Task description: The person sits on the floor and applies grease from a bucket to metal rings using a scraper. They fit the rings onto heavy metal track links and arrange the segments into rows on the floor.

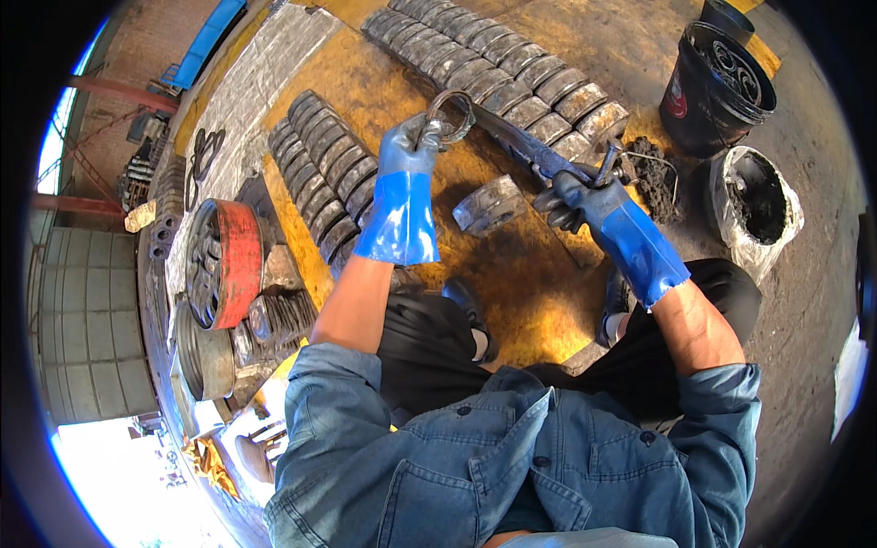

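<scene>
My left hand (408,151), in a blue rubber glove, pinches a thin metal ring (454,117) and holds it up. My right hand (585,196), gloved alike, is closed around a metal rod with a flat head (607,163); its lower part is hidden by the fingers. Just beyond that hand, a long blue-grey metal bar (521,142) slants away to the far left; I cannot tell whether the hand touches it. Between and ahead of my feet, a short, thick metal ring (491,205) lies on the stained yellow floor.
Rows of thick metal rings (498,68) stretch away ahead, with another block of rings (324,173) at left. A black bucket (713,100), a white bag of black grease (756,205) and a dark clump (650,178) stand right. A red drum (239,263) sits left.
</scene>
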`<state>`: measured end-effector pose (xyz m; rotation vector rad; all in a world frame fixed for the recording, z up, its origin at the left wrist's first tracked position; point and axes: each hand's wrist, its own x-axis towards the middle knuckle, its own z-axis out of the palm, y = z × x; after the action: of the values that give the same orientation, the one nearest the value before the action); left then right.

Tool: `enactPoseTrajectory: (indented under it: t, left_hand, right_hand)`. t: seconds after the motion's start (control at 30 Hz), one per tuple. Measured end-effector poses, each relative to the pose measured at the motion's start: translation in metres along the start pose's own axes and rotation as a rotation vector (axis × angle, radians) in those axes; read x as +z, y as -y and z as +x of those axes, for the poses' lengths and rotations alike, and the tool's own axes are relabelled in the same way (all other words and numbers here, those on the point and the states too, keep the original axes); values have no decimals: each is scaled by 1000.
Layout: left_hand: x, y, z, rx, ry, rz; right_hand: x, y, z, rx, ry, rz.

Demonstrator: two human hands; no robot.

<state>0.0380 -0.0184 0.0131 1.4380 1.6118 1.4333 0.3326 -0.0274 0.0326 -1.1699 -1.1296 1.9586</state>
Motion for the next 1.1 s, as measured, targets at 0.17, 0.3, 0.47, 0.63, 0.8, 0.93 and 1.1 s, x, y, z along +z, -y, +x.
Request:
enactPoseTrajectory:
  t: [0.17,0.3,0.47,0.63,0.8,0.93,1.1]
  left_hand:
    - [6,2,3,66,-44,-6]
    - [7,3,4,132,-55,-58]
    - [8,6,3,146,-68,-47]
    - [3,8,7,148,-35,15]
    - [-15,2,9,87,63,-29]
    - [-17,6,16,105,115,-165]
    - [-25,-11,15,65,144,-292]
  right_hand:
    - [2,-16,9,137,51,311]
    - [16,-8,-1,167,-12,337]
    - [17,-3,-5,231,14,405]
    - [0,14,-1,236,45,340]
    - [-11,42,-16,196,39,229]
    - [-41,30,-4,209,175,236]
    - [-44,39,-8,267,190,285]
